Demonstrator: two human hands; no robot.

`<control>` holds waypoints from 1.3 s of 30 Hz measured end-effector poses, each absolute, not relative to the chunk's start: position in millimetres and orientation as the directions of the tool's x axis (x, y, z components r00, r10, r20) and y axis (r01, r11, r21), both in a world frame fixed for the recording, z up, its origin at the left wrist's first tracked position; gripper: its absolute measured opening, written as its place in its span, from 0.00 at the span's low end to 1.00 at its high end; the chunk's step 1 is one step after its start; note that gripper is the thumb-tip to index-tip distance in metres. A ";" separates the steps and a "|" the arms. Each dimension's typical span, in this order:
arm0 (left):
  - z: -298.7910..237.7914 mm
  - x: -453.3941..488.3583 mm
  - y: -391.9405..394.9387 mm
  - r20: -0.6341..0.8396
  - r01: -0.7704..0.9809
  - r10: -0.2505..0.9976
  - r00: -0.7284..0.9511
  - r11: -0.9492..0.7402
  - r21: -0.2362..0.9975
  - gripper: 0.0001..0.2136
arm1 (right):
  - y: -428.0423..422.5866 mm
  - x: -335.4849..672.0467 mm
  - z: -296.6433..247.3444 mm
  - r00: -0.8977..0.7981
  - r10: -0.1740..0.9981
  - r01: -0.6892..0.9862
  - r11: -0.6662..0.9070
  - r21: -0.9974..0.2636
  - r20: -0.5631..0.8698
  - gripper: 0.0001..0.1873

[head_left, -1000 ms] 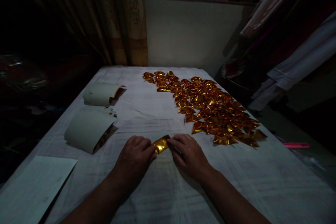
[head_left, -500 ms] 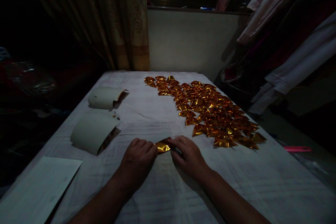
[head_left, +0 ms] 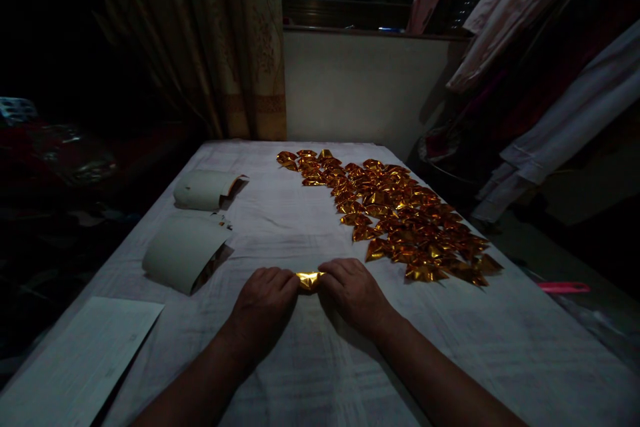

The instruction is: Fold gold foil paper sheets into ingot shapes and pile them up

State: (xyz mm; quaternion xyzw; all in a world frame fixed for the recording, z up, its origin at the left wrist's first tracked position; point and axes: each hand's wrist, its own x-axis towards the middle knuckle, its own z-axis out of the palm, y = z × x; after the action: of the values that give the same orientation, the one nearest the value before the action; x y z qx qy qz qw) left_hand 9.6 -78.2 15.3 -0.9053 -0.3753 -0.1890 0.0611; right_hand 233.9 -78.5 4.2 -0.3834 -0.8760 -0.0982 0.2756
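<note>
A small piece of shiny gold foil paper (head_left: 309, 280) stretches between my two hands, just above or on the cloth-covered table (head_left: 280, 227). My left hand (head_left: 267, 297) is closed on its left end, and my right hand (head_left: 353, 293) pinches its right end. Both sets of fingertips are partly hidden, and only the folded middle of the foil shows. To the right and farther back lie many folded gold foil pieces (head_left: 400, 207), heaped in a long band with pointed ends.
Two curved grey card sheets (head_left: 185, 250) stand arched on the table's left side. A flat pale sheet (head_left: 95, 347) lies at the near left corner. Behind are a curtain (head_left: 240, 47) and a wall; clothes (head_left: 565, 107) hang at the right. A pink handle (head_left: 565, 287) shows beyond the right edge.
My right hand has closed in on the foil's right end, its thumb and fingers now together. The foil looks narrower and more folded. The view has shifted slightly.
</note>
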 end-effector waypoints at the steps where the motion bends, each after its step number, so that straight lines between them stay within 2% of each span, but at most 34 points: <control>1: 12.8 9.3 -80.6 0.396 0.696 0.651 0.647 -0.717 0.041 0.08 | -82.1 231.5 4.8 -0.572 0.615 0.707 0.705 -0.053 0.543 0.06; 5: 0.0 6.1 -95.6 0.444 0.681 0.621 0.646 -0.732 0.033 0.15 | -95.4 224.6 4.6 -0.601 0.623 0.679 0.729 -0.092 0.500 0.06; 9: -2.7 0.9 -107.5 0.398 0.674 0.631 0.666 -0.737 0.042 0.20 | -96.8 232.1 1.1 -0.551 0.674 0.681 0.704 -0.201 0.493 0.03; 13: 3.9 -0.8 -108.9 0.335 0.666 0.646 0.685 -0.743 0.070 0.21 | -92.7 245.7 -1.4 -0.473 0.761 0.695 0.632 -0.341 0.444 0.04; 17: 4.1 -0.1 -107.1 0.340 0.661 0.652 0.677 -0.743 0.109 0.21 | -92.1 246.5 -1.2 -0.436 0.804 0.700 0.585 -0.408 0.404 0.04; 23: 3.0 3.2 -107.3 0.348 0.670 0.673 0.653 -0.727 0.151 0.20 | -96.6 232.2 0.9 -0.318 0.890 0.771 0.444 -0.457 0.327 0.04; 29: 13.0 7.6 -105.3 0.348 0.650 0.648 0.677 -0.749 0.131 0.20 | -101.1 221.9 2.0 -0.196 0.919 0.799 0.351 -0.487 0.342 0.05; 39: 18.4 5.3 -103.4 0.279 0.631 0.636 0.720 -0.767 0.120 0.21 | -100.5 218.0 2.3 -0.145 0.939 0.831 0.287 -0.477 0.311 0.07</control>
State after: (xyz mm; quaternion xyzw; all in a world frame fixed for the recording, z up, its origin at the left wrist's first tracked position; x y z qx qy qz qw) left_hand 5.3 -103.4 18.4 -0.9273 -0.3413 -0.1533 -0.0081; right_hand 218.0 -100.5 2.3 -0.5893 -0.7506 0.0960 0.2828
